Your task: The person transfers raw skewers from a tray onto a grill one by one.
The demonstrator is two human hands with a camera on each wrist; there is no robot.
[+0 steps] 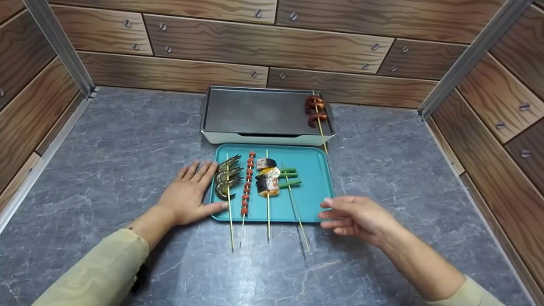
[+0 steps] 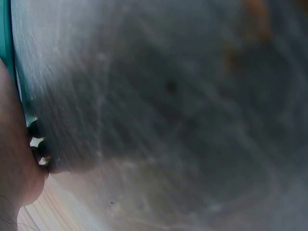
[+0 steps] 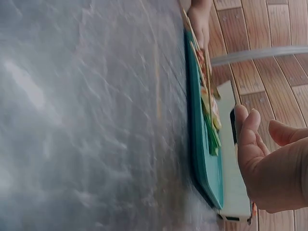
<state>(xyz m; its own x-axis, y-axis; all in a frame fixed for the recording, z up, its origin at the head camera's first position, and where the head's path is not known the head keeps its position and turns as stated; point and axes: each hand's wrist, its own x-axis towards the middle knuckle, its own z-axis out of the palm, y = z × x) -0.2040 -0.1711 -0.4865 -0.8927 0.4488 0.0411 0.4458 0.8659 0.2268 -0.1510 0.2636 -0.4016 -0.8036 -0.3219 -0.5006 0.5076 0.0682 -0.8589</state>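
A teal tray (image 1: 315,178) holds several skewers: shrimp (image 1: 228,174), small red pieces (image 1: 247,187), fish chunks (image 1: 267,185) and green stalks (image 1: 290,184). Their sticks stick out past the near edge. My left hand (image 1: 189,195) lies at the tray's left edge with its fingers extended, its thumb beside the shrimp skewer's stick. Off the tray's near right corner is my right hand (image 1: 359,216), its fingers loosely bent and holding nothing; the right wrist view shows that hand (image 3: 274,166) too. The left wrist view is mostly blurred, with only skin (image 2: 19,154) and a sliver of tray.
Behind the tray stands a griddle (image 1: 259,110) with a dark plate and pale sides. A skewer of reddish-brown curled pieces (image 1: 315,111) lies on its right end, the stick overhanging the front. Wood-patterned panels (image 1: 212,40) enclose the grey marbled tabletop (image 1: 127,140).
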